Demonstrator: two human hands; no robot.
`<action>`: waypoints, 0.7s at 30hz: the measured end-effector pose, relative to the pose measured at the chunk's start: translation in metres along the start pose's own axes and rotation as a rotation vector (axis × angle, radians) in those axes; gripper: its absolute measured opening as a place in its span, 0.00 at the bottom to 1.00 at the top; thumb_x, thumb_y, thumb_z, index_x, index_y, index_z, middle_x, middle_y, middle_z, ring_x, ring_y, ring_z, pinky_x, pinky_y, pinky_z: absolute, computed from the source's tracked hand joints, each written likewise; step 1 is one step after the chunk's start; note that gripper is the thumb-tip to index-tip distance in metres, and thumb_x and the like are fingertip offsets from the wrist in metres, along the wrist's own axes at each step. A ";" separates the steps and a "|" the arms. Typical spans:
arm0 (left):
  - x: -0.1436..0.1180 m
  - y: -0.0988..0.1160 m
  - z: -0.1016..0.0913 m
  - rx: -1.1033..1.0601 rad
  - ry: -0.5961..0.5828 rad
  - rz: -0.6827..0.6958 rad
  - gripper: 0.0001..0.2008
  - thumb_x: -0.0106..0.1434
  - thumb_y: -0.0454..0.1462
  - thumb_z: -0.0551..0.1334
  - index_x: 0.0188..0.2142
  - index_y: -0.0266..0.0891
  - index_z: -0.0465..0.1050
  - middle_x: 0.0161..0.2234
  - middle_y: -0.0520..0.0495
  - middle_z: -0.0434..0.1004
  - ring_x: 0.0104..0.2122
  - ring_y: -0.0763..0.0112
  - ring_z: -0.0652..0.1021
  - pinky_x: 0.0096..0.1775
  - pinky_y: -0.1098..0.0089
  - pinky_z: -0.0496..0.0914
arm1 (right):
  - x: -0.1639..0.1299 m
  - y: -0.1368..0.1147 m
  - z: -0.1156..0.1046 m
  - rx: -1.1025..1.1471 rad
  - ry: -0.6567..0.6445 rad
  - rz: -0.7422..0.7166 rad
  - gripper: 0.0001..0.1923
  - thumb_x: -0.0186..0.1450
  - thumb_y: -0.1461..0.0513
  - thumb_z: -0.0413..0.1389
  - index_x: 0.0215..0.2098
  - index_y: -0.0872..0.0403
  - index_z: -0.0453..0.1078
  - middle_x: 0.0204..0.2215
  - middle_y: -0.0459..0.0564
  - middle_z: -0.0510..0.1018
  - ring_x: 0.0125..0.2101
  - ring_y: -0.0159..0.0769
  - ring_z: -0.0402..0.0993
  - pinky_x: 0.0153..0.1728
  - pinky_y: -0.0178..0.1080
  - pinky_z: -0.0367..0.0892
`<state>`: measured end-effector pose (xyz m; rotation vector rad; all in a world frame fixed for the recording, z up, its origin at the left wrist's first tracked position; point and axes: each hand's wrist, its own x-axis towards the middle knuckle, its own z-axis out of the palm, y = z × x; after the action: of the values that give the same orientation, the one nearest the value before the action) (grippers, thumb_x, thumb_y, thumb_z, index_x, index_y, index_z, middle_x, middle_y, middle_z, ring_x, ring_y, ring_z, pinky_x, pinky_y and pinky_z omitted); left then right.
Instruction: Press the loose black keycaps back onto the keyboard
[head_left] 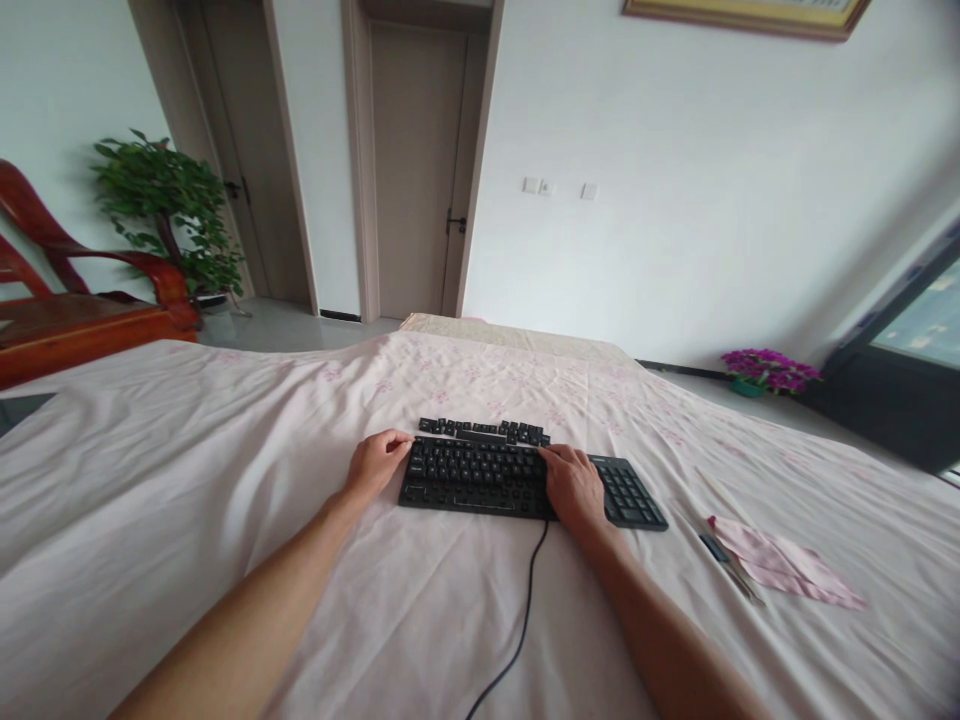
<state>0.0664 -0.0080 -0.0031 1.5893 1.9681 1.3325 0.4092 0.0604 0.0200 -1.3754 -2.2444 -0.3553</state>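
Note:
A black keyboard [480,465] lies on the pink floral cloth, its cable [529,600] running from the near edge. Its nearest row is stripped of keycaps. Just beyond the far edge, loose black keycaps [525,432] are lined up, with a long bar-shaped keycap [481,437] among them. My left hand [377,462] is closed, thumb and forefinger pinched at the keyboard's far left corner. Across the right part of the keyboard rests my right hand [576,487], fingers curled together with tips near its far edge. Whatever is under those fingertips is hidden.
On the cloth to the right lie a folded pink cloth [784,562] and a slim tool with a dark end [716,548]. Beyond stand a wooden armchair [165,290], a leafy plant [161,190], a door [416,165] and purple flowers [772,368].

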 end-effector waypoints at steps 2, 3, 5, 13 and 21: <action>0.000 0.001 0.000 0.005 -0.003 0.000 0.12 0.58 0.42 0.58 0.35 0.44 0.78 0.38 0.50 0.82 0.38 0.65 0.79 0.43 0.69 0.70 | 0.000 0.000 0.000 0.010 0.005 -0.003 0.17 0.66 0.66 0.49 0.49 0.48 0.73 0.44 0.49 0.76 0.43 0.40 0.67 0.44 0.39 0.59; 0.000 0.001 -0.001 0.007 -0.004 0.000 0.12 0.58 0.42 0.57 0.35 0.44 0.78 0.38 0.50 0.82 0.38 0.65 0.79 0.43 0.69 0.70 | 0.000 0.000 -0.001 0.012 0.006 -0.004 0.17 0.66 0.66 0.49 0.49 0.48 0.73 0.44 0.50 0.76 0.43 0.39 0.67 0.44 0.39 0.59; 0.000 0.002 -0.001 0.010 -0.006 -0.001 0.12 0.58 0.42 0.57 0.35 0.44 0.78 0.38 0.51 0.82 0.38 0.65 0.79 0.43 0.69 0.70 | 0.000 0.000 -0.001 0.009 0.000 -0.001 0.17 0.66 0.65 0.49 0.49 0.48 0.73 0.45 0.50 0.76 0.44 0.39 0.67 0.44 0.39 0.59; 0.001 0.001 0.000 0.019 -0.014 -0.008 0.11 0.59 0.41 0.58 0.36 0.43 0.78 0.38 0.51 0.82 0.38 0.66 0.79 0.43 0.70 0.70 | 0.002 0.001 0.000 -0.024 -0.085 0.037 0.19 0.67 0.65 0.47 0.51 0.46 0.72 0.47 0.48 0.75 0.45 0.38 0.66 0.46 0.38 0.58; 0.000 0.001 0.001 0.045 -0.037 -0.025 0.12 0.60 0.42 0.57 0.40 0.45 0.76 0.39 0.52 0.81 0.39 0.67 0.79 0.42 0.71 0.70 | 0.003 0.002 0.002 -0.033 -0.095 0.019 0.19 0.66 0.65 0.47 0.52 0.47 0.71 0.48 0.48 0.74 0.44 0.39 0.66 0.47 0.38 0.58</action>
<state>0.0683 -0.0076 -0.0027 1.5920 2.0025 1.2484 0.4095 0.0646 0.0203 -1.4581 -2.3096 -0.3285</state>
